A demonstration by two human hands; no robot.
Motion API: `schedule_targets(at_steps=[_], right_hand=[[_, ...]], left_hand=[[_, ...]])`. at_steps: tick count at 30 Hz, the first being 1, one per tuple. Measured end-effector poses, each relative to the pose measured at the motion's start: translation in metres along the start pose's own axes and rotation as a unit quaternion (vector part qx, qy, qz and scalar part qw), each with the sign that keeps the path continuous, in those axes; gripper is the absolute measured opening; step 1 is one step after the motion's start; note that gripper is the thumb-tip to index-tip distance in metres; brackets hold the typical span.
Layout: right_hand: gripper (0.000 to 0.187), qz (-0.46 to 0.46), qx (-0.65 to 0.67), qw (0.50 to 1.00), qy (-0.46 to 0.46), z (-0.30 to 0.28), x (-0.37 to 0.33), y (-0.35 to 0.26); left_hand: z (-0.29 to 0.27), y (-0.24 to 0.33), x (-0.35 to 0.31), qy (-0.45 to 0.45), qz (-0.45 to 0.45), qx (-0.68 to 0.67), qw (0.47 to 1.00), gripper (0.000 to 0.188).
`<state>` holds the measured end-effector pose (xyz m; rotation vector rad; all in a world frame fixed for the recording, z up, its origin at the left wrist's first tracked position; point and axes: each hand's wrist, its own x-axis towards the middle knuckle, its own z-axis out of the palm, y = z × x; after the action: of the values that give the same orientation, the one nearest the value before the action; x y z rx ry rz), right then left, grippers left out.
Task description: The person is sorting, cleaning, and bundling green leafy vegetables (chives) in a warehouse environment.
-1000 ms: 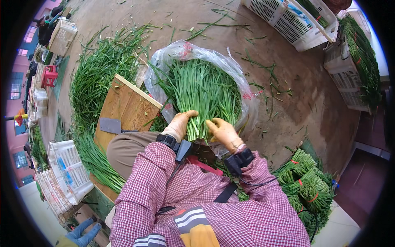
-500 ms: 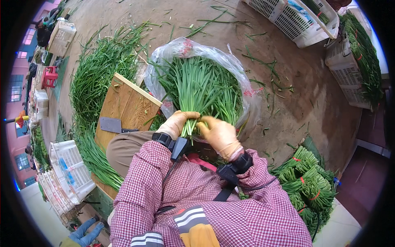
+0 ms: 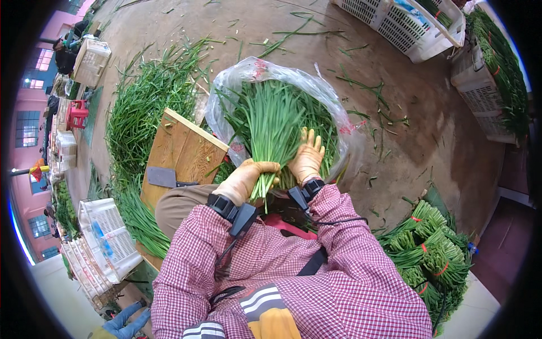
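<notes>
My gloved left hand (image 3: 248, 176) is closed round the pale stem ends of a bunch of garlic chives (image 3: 272, 121). The long green leaves fan out away from me over a clear plastic bag (image 3: 228, 85) with an open, rolled-back mouth. More loose chives (image 3: 326, 133) fill the bag beneath and to the right of the bunch. My gloved right hand (image 3: 307, 157) lies with its fingers stretched out on the greens, just right of the held bunch. Both palms are partly turned from view.
A cleaver (image 3: 162, 176) rests on a wooden board (image 3: 183, 150) at my left. Beyond it lies a heap of loose greens (image 3: 147, 107). Bundles tied with red bands (image 3: 426, 237) are stacked at my right. White crates (image 3: 389, 28) stand far right, another crate (image 3: 110, 234) at left.
My right hand has left the stem ends, opened, and moved up and right onto the greens. The left hand still grips the bunch. The whole view has shifted slightly.
</notes>
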<state>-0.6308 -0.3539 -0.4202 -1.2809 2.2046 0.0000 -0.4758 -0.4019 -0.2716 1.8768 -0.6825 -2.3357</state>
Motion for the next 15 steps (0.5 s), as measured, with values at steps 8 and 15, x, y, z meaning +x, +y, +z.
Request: schedule_targets(at_steps=[8,15], right_hand=[[0.113,0.000,-0.011,1.000,0.013,0.012,0.039,0.024],[0.121,-0.015,0.009,1.000,-0.025,-0.023,0.030,0.024]], left_hand=[[-0.023,0.019,-0.119,-0.034,0.032,-0.037,0.998,0.025],[-0.069,0.004,-0.223,-0.055,0.158,-0.070,0.983,0.048]])
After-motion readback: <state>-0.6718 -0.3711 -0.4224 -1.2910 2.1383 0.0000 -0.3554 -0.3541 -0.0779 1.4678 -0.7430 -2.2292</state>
